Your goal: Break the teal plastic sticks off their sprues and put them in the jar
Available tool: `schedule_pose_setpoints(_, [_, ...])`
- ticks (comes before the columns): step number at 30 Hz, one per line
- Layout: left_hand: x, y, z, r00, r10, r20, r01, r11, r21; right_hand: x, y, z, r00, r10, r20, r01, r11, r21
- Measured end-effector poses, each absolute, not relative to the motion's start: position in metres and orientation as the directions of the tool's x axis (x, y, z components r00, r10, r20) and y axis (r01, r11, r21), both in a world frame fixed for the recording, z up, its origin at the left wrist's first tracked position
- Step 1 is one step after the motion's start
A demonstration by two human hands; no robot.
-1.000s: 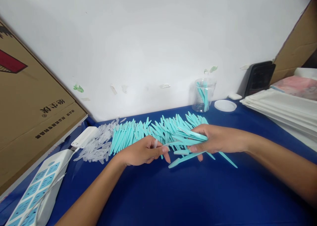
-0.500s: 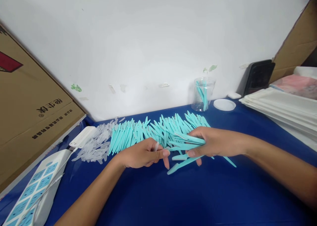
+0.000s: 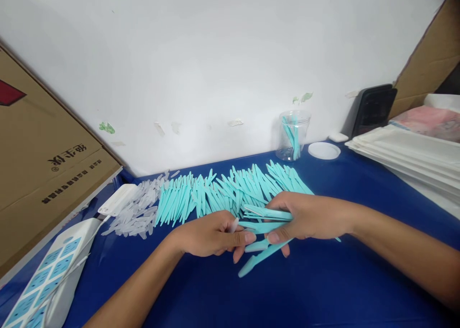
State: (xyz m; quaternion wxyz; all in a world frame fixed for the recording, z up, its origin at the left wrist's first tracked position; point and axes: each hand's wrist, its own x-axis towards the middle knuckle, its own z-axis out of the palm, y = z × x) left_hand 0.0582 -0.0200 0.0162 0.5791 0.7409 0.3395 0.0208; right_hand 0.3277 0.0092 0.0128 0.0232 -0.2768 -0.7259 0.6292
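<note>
Several teal eyebrow razors [image 3: 269,226] fan out from my right hand [image 3: 305,218], which is closed around their handles. My left hand [image 3: 212,234] is closed, with a small translucent cap [image 3: 233,225] poking up between its fingers. Its thumb and fingertips meet the tip of one razor from the right hand; whether a cap sits on that tip is hidden. Behind both hands, a long row of teal razors [image 3: 208,194] lies on the blue table [image 3: 215,294]. Left of that row is a loose pile of translucent caps [image 3: 138,213].
A clear jar [image 3: 293,136] with a few teal razors stands by the wall, beside a white lid [image 3: 324,151]. On the left are a power strip [image 3: 53,275], a white box [image 3: 118,198] and a cardboard carton [image 3: 46,165]. White trays [image 3: 409,151] are stacked at right.
Both hands have come slightly lower and closer together, the razors moving with the right hand. The left fingertips now reach farther along the razor tip. The view has shifted a little.
</note>
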Motion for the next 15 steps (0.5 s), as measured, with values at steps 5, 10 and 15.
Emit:
schedule_pose_setpoints(5, [0.06, -0.02, 0.014, 0.748, 0.549, -0.373, 0.495, -0.088, 0.864, 0.328, 0.009, 0.014, -0.848, 0.438, -0.298, 0.362, 0.068, -0.93])
schedule_pose_setpoints(10, [0.052, -0.015, 0.017, 0.74, 0.576, -0.348, 0.467, -0.067, 0.881, 0.334, 0.013, 0.017, -0.809, 0.478, -0.341, 0.409, 0.042, -0.911])
schedule_pose_setpoints(15, [0.043, -0.009, 0.016, 0.655, 0.665, -0.359, 0.424, 0.069, 0.903, 0.34, 0.021, 0.017, -0.742, 0.571, -0.352, 0.461, 0.054, -0.886])
